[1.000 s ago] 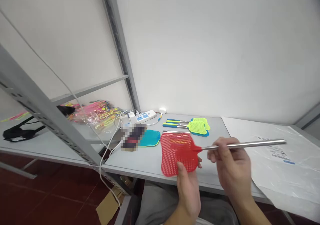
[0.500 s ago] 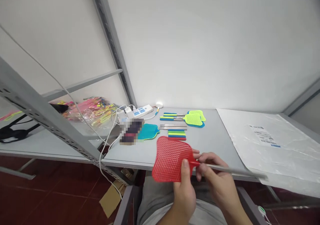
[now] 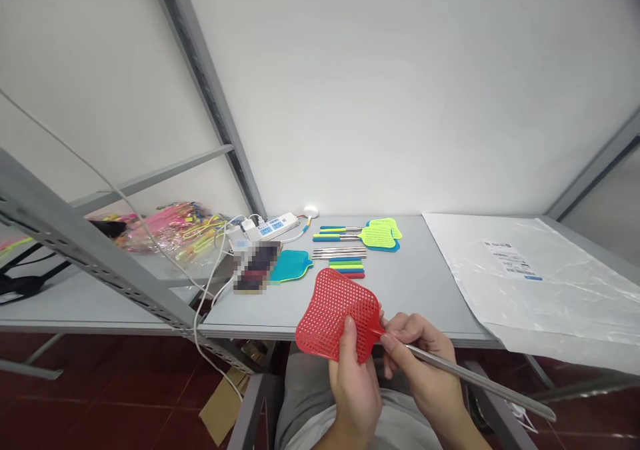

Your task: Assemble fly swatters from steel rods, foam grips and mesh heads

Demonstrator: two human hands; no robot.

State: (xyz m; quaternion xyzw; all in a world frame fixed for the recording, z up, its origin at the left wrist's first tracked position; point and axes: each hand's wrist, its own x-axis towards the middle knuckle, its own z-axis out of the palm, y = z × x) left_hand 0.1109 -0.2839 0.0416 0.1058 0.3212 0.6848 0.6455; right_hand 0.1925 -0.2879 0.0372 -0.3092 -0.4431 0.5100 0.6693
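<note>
A red perforated fly swatter head (image 3: 330,307) is in my left hand (image 3: 356,387), my thumb lying on its mesh and the other fingers behind it. My right hand (image 3: 427,360) pinches where the red neck meets a thin metal rod (image 3: 495,389), which slants down to the right. The fingers partly hide the joint. On the table beyond are silver rods (image 3: 339,253) in a row, with green, blue and red handle grips (image 3: 347,267) just in front. Teal swatter heads (image 3: 290,265) lie to the left. Behind the rods lie yellow-green and blue fly swatters (image 3: 379,237) with handles.
A blurred-out dark object (image 3: 257,268) and a white power strip (image 3: 273,227) with cables sit at the left. Steel posts (image 3: 100,253) frame the grey table (image 3: 410,290). A white plastic package (image 3: 480,283) covers the right side. Colourful bagged items (image 3: 175,230) lie far left.
The red head has moved slightly left in view and tilted. The rod's free end has swung lower and to the right. Both hands keep their hold.
</note>
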